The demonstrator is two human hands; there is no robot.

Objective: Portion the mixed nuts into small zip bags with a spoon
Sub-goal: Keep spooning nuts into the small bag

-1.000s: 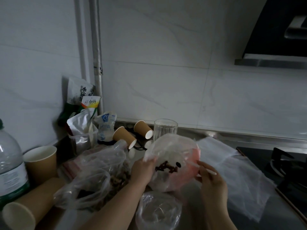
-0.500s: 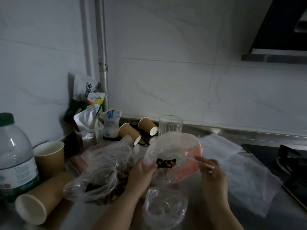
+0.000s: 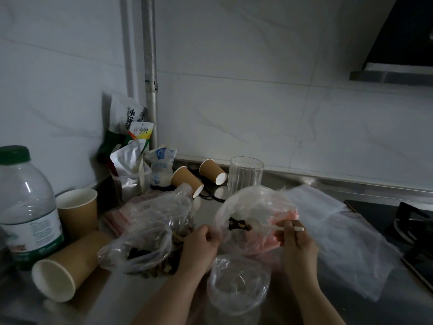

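While left hand (image 3: pixel 202 243) pinches edge of small zip bag (image 3: pixel 255 220), bag held up above surface (image 3: pixel 112 299), clear, crumpled, pink-tinted along right side. Dark nut pieces (image 3: pixel 239 224) clustered inside, mid-bag. Right hand (image 3: pixel 295 240), grip curled round white spoon (image 3: pixel 275 227), bowl reaching into bag beside nuts. Larger clear bag of nuts (image 3: pixel 150 242) lies left of hands. Another clear bag (image 3: pixel 236 282) sits below, between forearms.
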